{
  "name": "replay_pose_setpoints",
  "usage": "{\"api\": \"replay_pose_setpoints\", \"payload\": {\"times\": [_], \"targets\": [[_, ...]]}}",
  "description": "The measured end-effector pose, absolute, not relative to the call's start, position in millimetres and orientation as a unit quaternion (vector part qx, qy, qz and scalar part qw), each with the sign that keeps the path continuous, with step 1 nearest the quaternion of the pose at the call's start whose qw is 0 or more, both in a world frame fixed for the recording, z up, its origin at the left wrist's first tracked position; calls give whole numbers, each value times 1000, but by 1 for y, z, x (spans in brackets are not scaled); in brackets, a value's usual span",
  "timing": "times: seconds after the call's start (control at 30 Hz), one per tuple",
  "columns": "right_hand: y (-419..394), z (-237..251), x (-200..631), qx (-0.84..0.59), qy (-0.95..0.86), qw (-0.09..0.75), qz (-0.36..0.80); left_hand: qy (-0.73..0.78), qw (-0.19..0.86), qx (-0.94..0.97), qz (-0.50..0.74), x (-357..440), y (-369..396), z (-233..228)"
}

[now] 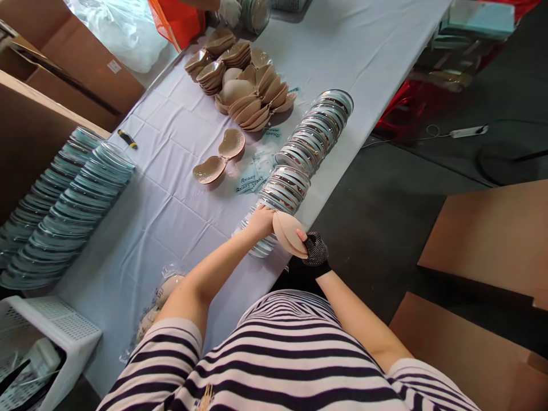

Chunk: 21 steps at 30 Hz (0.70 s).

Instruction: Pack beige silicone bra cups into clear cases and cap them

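A beige adhesive bra (287, 233), its two cups folded together, is between my hands at the table's near edge. My right hand (315, 249), in a black dotted glove with bare fingertips, grips its right end, thumb on top. My bare left hand (261, 221) is closed at its left end; some of its fingers are hidden. Just beyond runs a long row of transparent round cases (286, 185), and part of the row lies under my left hand. An opened pair of bra cups (232, 142) rests on the table beside printed plastic slips (250, 184).
Stacked bra cups (252, 105) are piled farther back. Two rows of round cases (72, 211) line the left, near a small yellow-black tool (127, 139). A white basket (64, 325) stands lower left. Another person's gloved hand (230, 11) is at the top. Cardboard boxes (492, 240) are at right.
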State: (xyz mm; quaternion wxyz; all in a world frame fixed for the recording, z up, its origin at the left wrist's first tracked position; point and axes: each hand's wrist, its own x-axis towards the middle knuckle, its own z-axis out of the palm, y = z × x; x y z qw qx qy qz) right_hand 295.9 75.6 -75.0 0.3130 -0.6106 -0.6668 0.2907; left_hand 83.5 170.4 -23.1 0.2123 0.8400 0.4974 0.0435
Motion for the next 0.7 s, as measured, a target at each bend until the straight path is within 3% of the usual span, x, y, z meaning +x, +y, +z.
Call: {"api": "replay_pose_setpoints", "payload": {"times": [0.17,0.37,0.6,0.7], "targets": [[75,-84,309,-591,-740,219,234,522,149,839,29,92,150,-16],[82,-72,300,-611,-732,222,206,481,217,847,65,66,160,-15],[84,-55,287,-618,-754,149,169,532,124,831,108,66,151,-16],[85,-54,290,-616,-761,127,158,497,157,840,151,57,156,-18]]}}
